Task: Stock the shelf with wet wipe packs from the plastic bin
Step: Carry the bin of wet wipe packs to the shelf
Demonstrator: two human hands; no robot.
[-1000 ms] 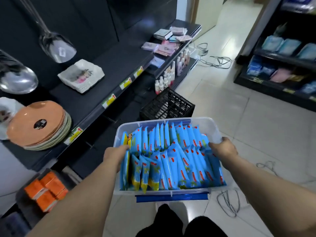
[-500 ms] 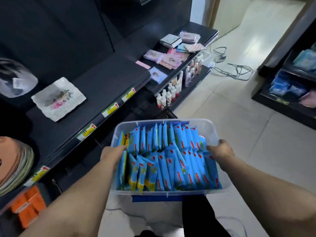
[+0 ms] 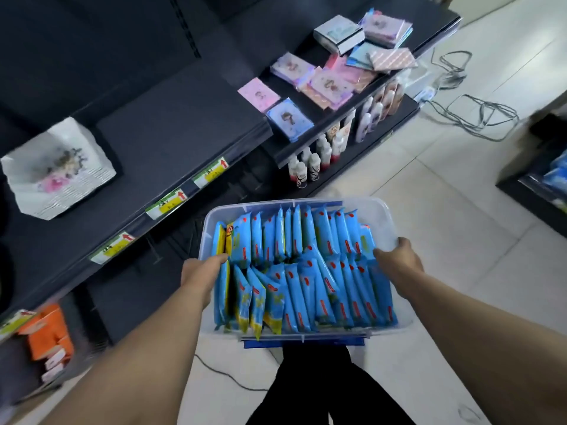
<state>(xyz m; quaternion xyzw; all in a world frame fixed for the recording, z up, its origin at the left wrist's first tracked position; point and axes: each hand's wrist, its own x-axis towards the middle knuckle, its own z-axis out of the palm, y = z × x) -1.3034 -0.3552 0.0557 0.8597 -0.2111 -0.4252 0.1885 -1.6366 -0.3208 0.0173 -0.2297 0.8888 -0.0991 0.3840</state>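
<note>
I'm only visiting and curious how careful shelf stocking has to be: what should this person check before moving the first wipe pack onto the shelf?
1. Grip on the plastic bin: left hand and right hand hold opposite rims: ok.
2. All wet wipe packs sit inside the bin, none spilling: ok.
3. Bare space on the shelf beside the white dishes: ok.
4. A free hand for picking: both hold the bin: not ok.
5. Floor by the feet: a cable lies there: not ok.
6. A spot to set the bin down: cannot tell.
</note>
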